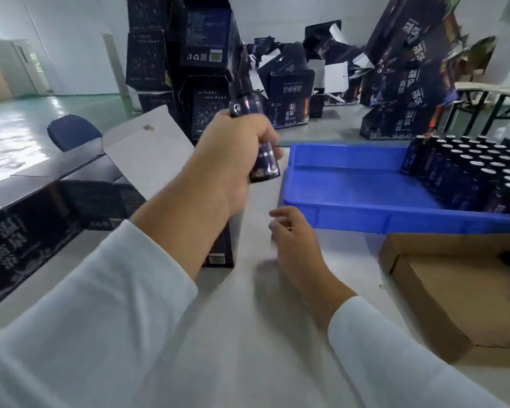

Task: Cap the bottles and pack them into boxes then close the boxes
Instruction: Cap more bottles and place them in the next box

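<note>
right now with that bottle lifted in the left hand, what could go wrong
The left hand holds the dark blue labelled bottle tilted in mid-air above the white table; a loose hold could drop it. Swinging it right might topple the uncapped dark bottles crowded in the blue plastic tray.

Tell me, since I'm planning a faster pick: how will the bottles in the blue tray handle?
The bottles look tall and narrow, so probably tippy when nudged. Glossy sides may be slippery. One fits in the left hand, so likely light.
</note>
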